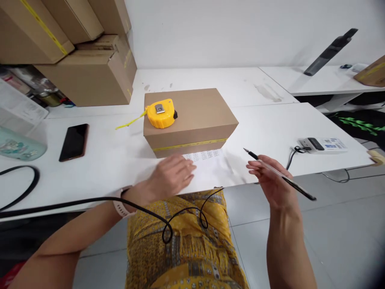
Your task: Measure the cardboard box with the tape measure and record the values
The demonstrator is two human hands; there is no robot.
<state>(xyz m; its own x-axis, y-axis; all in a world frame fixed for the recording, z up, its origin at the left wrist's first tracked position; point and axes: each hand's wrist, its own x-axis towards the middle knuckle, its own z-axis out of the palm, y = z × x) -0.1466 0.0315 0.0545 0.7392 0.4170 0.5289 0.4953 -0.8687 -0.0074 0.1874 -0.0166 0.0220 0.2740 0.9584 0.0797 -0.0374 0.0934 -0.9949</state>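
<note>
In my right hand [275,176] is a pen [279,174] with a clear barrel and black ends, its tip pointing up and left above the table edge. My left hand [171,176] lies flat on a white sheet of paper [207,170] with handwritten columns, holding nothing. Part of the sheet is hidden by that hand and by a cardboard box [192,116] just behind it. A yellow tape measure [161,114] rests on top of the box at its left, a short end of its tape sticking out leftward.
A phone [74,142] and a pale green bottle [22,144] are on the left. Stacked cardboard boxes [90,76] stand at the back left. A power strip [321,144] lies at the right. A black cable [99,199] crosses over my left forearm and lap.
</note>
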